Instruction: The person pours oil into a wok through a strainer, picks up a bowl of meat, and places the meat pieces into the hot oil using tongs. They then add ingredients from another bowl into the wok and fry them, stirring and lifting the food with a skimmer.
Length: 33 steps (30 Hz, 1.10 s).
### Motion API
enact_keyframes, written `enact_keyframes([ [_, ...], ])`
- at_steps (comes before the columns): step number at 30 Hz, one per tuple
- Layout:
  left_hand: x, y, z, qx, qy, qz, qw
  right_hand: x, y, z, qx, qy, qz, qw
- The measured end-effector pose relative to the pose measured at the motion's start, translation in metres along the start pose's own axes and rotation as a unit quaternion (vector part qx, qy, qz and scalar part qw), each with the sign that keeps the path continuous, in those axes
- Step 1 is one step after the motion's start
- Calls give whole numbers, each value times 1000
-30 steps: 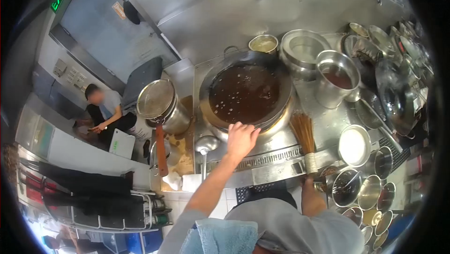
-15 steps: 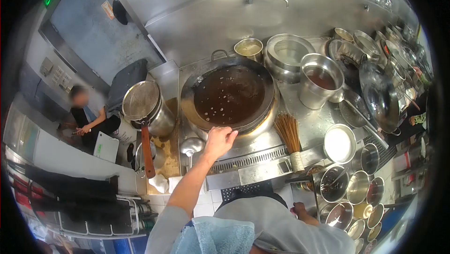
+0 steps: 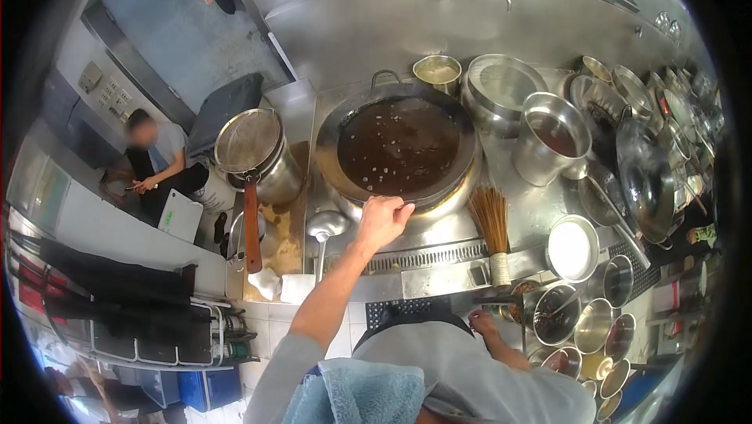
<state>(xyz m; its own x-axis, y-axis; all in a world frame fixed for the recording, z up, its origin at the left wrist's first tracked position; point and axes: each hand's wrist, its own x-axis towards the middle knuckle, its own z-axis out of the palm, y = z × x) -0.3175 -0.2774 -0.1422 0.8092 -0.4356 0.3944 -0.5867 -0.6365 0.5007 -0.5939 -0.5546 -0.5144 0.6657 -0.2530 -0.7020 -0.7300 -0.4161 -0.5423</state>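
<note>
A large dark wok [image 3: 335, 159] sits on the burner, holding brown liquid [image 3: 401, 142] with small pale bits on its surface. At its near rim, my left hand [image 3: 384, 222] is closed, gripping the wok's edge or a near handle hidden beneath it. A loop handle shows on the wok's far side. My right hand [image 3: 481, 321] hangs low beside my body, below the stove's front edge; its fingers are too small to make out. A ladle [image 3: 327, 225] lies just left of my left hand. To the right stands a bamboo brush [image 3: 491, 228].
A strainer [image 3: 248, 140] with a wooden handle rests on a metal pot at the left. Steel pots [image 3: 551, 138] stand right of the wok. A bowl of white contents [image 3: 572, 248] and several seasoning containers [image 3: 594, 325] are at the lower right. A person [image 3: 160, 165] sits far left.
The whole view has shifted, so the stove appears further right and slightly higher. My left hand stays at the wok's near rim. My right hand has risen a little beside my body.
</note>
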Motion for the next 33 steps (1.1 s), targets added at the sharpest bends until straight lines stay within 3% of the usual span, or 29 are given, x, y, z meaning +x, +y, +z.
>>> enact_keyframes([
  [2, 0, -1, -1, -6, -6, -6, 1000, -9, -8, -3, -75, -4, -35, 997],
  [5, -3, -3, -4, -11, -5, -4, 1000, 11, 21, 9, 8, -24, 3, 1000],
  [9, -2, 1, -11, 5, -20, -13, 1000, -5, 27, 4, 6, -9, 29, 1000],
  [11, -2, 1, -14, 14, -25, -14, 999, -16, 21, -5, -24, -12, 45, 999],
  [14, -1, -5, -10, -9, -14, -7, 1000, -29, 4, -7, -108, 7, -17, 994],
  [18, 0, -7, -5, -8, -18, -23, 1000, -40, -31, -17, -101, -28, -3, 994],
  [24, 3, 5, -2, -28, -8, -31, 999, -32, -57, -16, -154, -44, -84, 984],
  [28, 2, 1, 1, -31, 3, -28, 999, -34, -75, -14, -198, -91, -193, 957],
  [29, 3, 1, -4, -9, -63, -65, 996, -63, -107, -26, -207, -93, -205, 952],
  [32, -11, -7, -7, -11, 69, 59, 996, -131, -170, -62, -162, -101, -251, 949],
  [33, -18, 10, -32, -27, 40, 17, 999, -138, -183, -62, -135, -107, -270, 947],
])
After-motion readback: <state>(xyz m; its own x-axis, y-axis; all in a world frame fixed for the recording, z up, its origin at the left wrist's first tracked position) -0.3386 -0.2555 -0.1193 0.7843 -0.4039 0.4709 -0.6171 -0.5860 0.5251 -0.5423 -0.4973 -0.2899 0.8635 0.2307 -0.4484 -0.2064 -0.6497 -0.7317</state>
